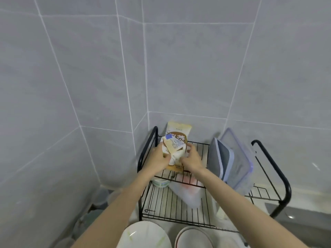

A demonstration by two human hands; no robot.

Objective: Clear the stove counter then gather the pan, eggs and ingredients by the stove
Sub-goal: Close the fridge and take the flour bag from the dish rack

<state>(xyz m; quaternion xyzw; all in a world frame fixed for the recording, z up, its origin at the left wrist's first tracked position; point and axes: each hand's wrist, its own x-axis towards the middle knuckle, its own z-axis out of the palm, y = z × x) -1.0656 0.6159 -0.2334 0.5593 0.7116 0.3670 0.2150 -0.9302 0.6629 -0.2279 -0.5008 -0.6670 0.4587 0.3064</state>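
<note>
We see both hands reaching forward to a cream and brown food bag (176, 140) that stands upright at the back left of a black wire rack (170, 204), close to the corner of the grey tiled wall (89, 77). The bag's top is folded over, and a small blue clip (168, 136) sits on the fold. The left hand (158, 156) grips the bag's left side with curled fingers, and the right hand (192, 158) grips its right side, thumb toward the front. The bag's bottom rests on the rack's top grid.

Just right of the bag, on the same grid, a grey-blue lidded box (221, 158) leans on its edge, and a clear lid with a purple rim (238, 158) leans against it.

Through the wires we make out a small round container with a green rim (160, 183) and a translucent plastic bag with something reddish inside (189, 190), both below the top grid.

At the bottom edge, nearest us, sit two white bowls, one to the left (145, 237) and one to the right (193, 237).
</note>
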